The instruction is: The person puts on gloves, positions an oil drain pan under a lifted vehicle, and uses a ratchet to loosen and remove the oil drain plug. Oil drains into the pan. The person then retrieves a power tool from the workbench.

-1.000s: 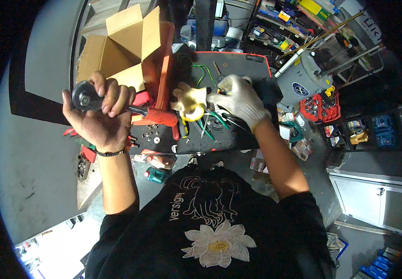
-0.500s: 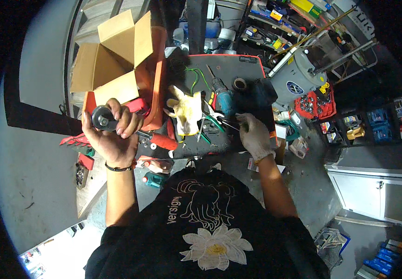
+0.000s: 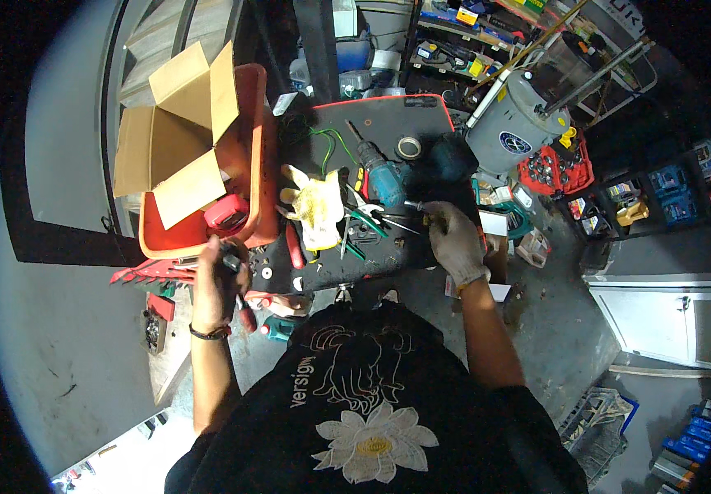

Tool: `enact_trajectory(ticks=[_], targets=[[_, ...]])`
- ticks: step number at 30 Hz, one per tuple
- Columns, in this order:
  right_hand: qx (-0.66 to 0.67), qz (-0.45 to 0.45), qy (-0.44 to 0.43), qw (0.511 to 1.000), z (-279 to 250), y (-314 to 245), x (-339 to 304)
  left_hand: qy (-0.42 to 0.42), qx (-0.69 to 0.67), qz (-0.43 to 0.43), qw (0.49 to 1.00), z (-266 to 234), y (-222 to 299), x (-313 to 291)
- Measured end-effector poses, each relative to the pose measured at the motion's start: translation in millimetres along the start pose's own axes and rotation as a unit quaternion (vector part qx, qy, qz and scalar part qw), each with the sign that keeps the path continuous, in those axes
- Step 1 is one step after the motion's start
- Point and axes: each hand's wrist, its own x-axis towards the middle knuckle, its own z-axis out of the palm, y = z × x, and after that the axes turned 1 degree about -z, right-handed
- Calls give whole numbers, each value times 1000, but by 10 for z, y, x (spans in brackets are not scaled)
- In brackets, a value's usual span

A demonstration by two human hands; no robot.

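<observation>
My left hand [image 3: 217, 284], bare, is closed round a ratchet wrench with a dark round head and a red handle [image 3: 246, 318], just off the bench's near left edge. My right hand [image 3: 454, 243], in a pale work glove, is over the bench's right side. Its fingers are pinched on a small metal piece [image 3: 412, 203] whose kind I cannot make out. Beside it lie a teal drill [image 3: 385, 183], green-handled pliers [image 3: 365, 221] and a thin metal rod [image 3: 401, 224]. A yellow-and-white glove [image 3: 319, 210] lies farther left, with a red-handled tool [image 3: 295, 245] next to it.
An orange bin [image 3: 267, 148] at the left holds an open cardboard box [image 3: 181, 136] and a red object [image 3: 226, 214]. A tape roll [image 3: 409, 148] and green wire [image 3: 327, 148] lie on the black bench [image 3: 388, 119]. A grey drum [image 3: 510, 123] and red tray [image 3: 573, 174] are at right.
My left hand has come down and toward me with the ratchet wrench, which has turned to point toward me. My right hand has shifted slightly; the small metal piece now shows at its fingertips.
</observation>
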Motion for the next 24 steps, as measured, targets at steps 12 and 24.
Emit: enact_trajectory(ticks=[12, 24], targets=[[-77, -92, -108, 987, 382, -400, -131, 80, 442, 37, 893, -75, -728, -60], [-337, -397, -205, 829, 573, -786, 405, 83, 452, 27, 888, -49, -795, -116]])
